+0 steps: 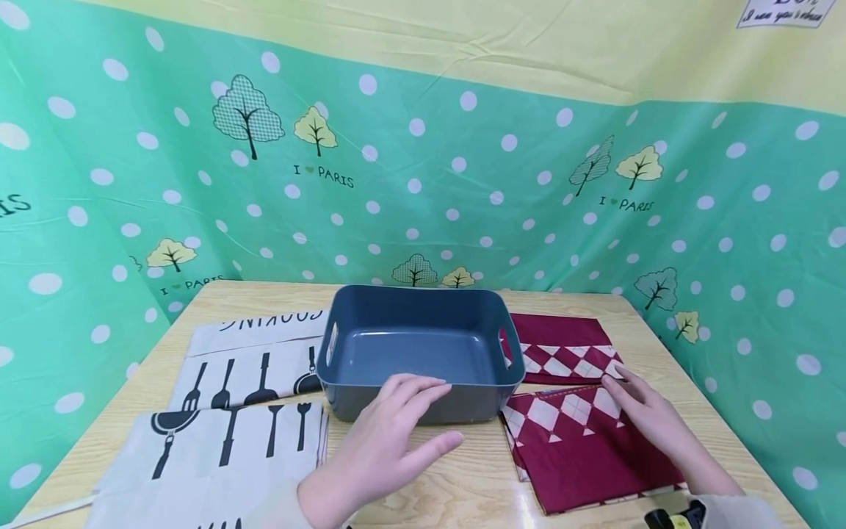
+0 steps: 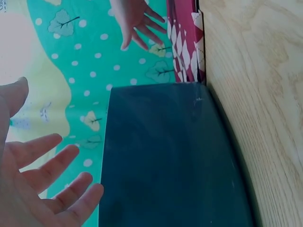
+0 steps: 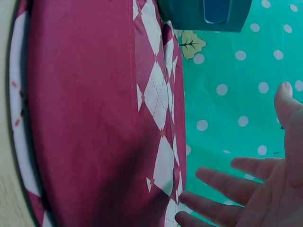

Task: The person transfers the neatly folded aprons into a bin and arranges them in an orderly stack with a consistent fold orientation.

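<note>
Left hand (image 1: pixel 386 444) and right hand (image 1: pixel 651 417) were well apart, fingers loose! The left was by the near wall of the bin (image 1: pixel 472 404), frame centre; the right was over the red cloths (image 1: pixel 588 470), lower right, contact unclear for both. White cloths (image 1: pixel 264 455) lay lower left, a dotted curtain (image 1: pixel 423 191) behind.

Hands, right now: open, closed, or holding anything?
Left hand: open, holding nothing, near the blue bin.
Right hand: open, holding nothing, near the folded red cloth.
</note>
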Available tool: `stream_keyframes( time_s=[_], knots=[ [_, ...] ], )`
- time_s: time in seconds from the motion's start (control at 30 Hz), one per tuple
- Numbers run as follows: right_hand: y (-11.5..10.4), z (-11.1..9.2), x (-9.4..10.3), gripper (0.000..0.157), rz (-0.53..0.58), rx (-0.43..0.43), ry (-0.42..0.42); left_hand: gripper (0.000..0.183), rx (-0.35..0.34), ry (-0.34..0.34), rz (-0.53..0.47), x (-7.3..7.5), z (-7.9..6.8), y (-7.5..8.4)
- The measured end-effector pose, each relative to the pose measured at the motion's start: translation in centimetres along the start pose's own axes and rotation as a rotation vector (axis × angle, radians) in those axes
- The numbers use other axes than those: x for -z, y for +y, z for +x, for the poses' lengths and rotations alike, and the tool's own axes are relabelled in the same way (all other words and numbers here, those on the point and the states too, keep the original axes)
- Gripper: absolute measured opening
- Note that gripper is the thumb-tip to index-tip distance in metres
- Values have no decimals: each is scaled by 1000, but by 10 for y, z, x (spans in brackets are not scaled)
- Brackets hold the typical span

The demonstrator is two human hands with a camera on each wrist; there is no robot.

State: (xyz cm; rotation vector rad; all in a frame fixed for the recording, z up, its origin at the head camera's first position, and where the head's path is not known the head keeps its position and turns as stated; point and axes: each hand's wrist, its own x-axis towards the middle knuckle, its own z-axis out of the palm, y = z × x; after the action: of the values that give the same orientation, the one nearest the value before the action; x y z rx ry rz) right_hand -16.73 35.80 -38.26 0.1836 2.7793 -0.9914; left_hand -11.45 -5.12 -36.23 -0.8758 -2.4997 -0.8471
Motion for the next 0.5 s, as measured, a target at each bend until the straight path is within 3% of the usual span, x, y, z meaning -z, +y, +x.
stream_keyframes(
  time_s=[0.2, 0.5],
  knots=[
    [5, 1, 3, 84, -12, -19, -5, 57, -26, -34, -50, -4, 1, 4],
    [11, 6, 4, 84, -21, -53, -13, 57, 3, -165, -113, -14, -1, 8]
  ],
)
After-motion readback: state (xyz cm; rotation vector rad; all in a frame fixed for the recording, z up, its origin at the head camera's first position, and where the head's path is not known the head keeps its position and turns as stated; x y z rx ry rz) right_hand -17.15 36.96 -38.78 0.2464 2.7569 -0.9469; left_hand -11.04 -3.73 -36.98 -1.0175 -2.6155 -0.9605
